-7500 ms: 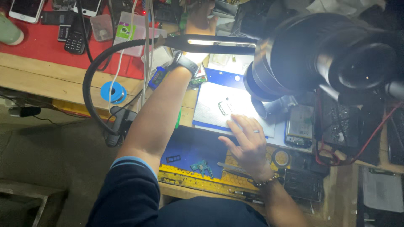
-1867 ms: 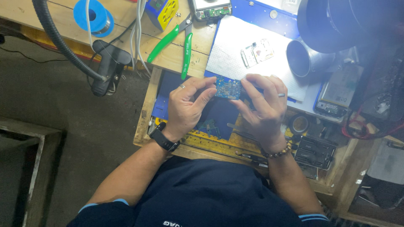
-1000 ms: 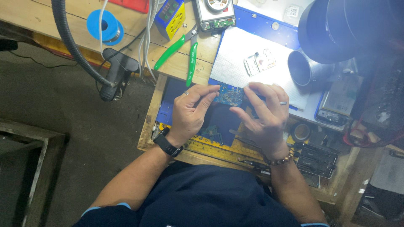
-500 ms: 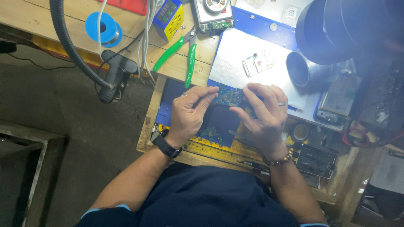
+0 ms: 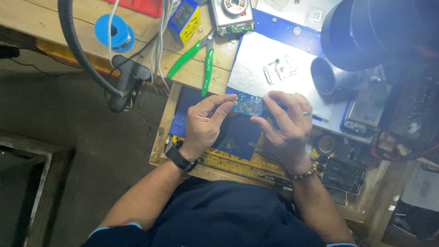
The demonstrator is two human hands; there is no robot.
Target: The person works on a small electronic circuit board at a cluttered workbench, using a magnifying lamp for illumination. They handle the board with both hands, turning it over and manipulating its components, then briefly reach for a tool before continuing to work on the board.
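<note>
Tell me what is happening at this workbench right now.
A person seated at a cluttered wooden bench holds a small blue circuit board between both hands, the left hand pinching its left end and the right hand its right end, above a dark mat. Green-handled cutters lie just beyond, beside a pale pad bearing small parts. A blue spool sits further left.

Circuit board [image 5: 247,104] between both hands, cutters [image 5: 201,59] behind it (further left a solder spool [image 5: 112,31]), funnel [image 5: 325,75] right
</note>
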